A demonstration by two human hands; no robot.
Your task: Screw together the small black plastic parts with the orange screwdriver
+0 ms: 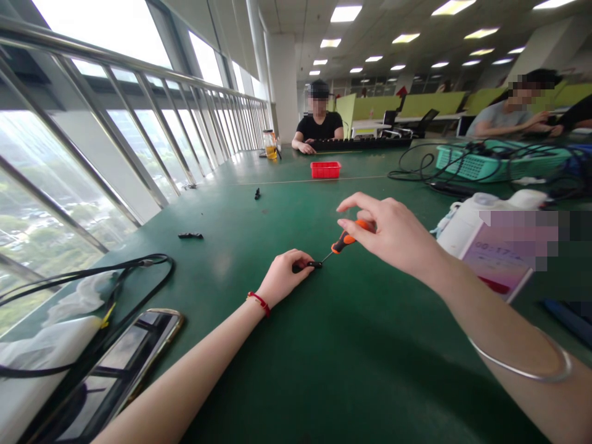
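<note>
My left hand [284, 276] rests on the green table [324, 345], fingers closed on a small black part [309, 266]. My right hand [387, 233] grips the orange handle of a small screwdriver [345, 241] between thumb and fingers, index finger stretched out. The screwdriver slants down to the left and its tip meets the black part. A red cord is around my left wrist, a silver bangle on my right forearm.
Two small black pieces [190, 235] [257, 193] lie further left on the table, a red tray [325, 169] beyond. A phone [134, 364] and black cable [92, 274] sit near left, a white device [490, 246] right. Two people sit at the far end. A teal basket [490, 163] holds cables.
</note>
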